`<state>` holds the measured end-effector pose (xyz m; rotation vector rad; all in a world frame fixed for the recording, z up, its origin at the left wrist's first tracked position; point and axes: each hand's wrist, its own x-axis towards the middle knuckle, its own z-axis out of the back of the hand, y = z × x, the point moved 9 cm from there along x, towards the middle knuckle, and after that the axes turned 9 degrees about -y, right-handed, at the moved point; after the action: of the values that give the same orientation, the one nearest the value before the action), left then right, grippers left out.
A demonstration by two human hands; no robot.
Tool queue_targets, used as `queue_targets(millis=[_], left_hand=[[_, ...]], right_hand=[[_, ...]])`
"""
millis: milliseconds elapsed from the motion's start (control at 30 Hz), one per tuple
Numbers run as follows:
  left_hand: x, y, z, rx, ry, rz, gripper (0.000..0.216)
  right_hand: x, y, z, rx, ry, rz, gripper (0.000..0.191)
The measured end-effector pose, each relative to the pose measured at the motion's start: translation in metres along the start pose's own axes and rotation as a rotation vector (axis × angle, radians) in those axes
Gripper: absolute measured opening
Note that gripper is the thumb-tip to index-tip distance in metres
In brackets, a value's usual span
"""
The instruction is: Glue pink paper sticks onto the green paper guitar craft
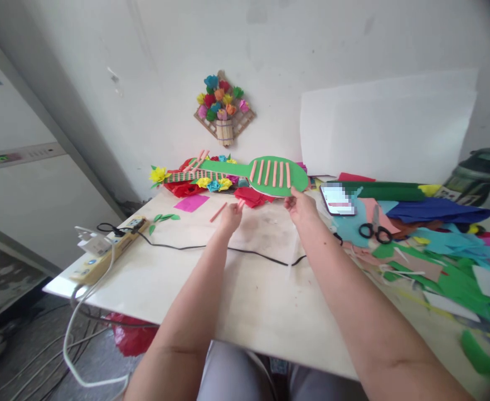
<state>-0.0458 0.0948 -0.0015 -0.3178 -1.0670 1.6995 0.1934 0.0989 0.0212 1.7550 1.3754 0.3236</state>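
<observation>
My right hand (301,206) is closed on the lower edge of a green lute-shaped paper craft (299,177), thumb on its front. Several pink paper sticks (267,173) lie side by side across its round body. More pink sticks (197,161) cross at the far end of its neck. Below the craft, my left hand (233,216) has its fingers drawn together and slightly blurred; what they hold, if anything, I cannot make out. A loose pink stick (218,212) shows right beside that hand. Behind the craft are red paper and paper flowers (213,184).
Scissors (375,229), a phone (337,199) and coloured paper scraps (441,262) cover the table's right side. A power strip (111,250) sits at the left edge, its black cable (178,245) crossing the table. Green paper leaves (164,219) lie nearby.
</observation>
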Motion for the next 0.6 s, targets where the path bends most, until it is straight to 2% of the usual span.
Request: queue_targets(millis=[100, 167, 233, 300, 367, 433, 533, 600], left_hand=[[-0.012, -0.016, -0.027, 0.152, 0.064, -0.094, 0.025], [-0.015, -0.02, -0.028, 0.214, 0.067, -0.111, 0.038], [-0.013, -0.019, -0.016, 0.187, 0.057, -0.099, 0.042], [-0.007, -0.013, 0.007, 0.172, -0.018, -0.081, 0.035], [0.001, 0.004, 0.035, 0.325, -0.14, -0.006, 0.025], [0.005, 0.021, 0.056, 0.469, -0.221, 0.047, 0.026], [0.008, 0.045, 0.067, 0.572, -0.236, 0.153, 0.028], [0.011, 0.052, 0.066, 0.578, -0.221, 0.165, 0.024]], right_hand=[[0.0, 0.001, 0.002, -0.006, -0.02, 0.0, 0.012], [0.0, 0.001, 0.003, -0.005, -0.02, -0.002, 0.01], [0.0, 0.001, 0.002, -0.003, -0.007, -0.004, 0.009], [0.0, 0.001, 0.002, -0.003, 0.001, -0.003, 0.009], [0.0, 0.001, 0.002, 0.0, 0.003, 0.002, 0.01], [0.0, 0.0, 0.001, 0.003, 0.003, 0.006, 0.01], [0.0, -0.003, 0.001, -0.006, 0.006, -0.003, 0.011], [0.0, -0.005, 0.001, -0.014, 0.009, -0.008, 0.012]])
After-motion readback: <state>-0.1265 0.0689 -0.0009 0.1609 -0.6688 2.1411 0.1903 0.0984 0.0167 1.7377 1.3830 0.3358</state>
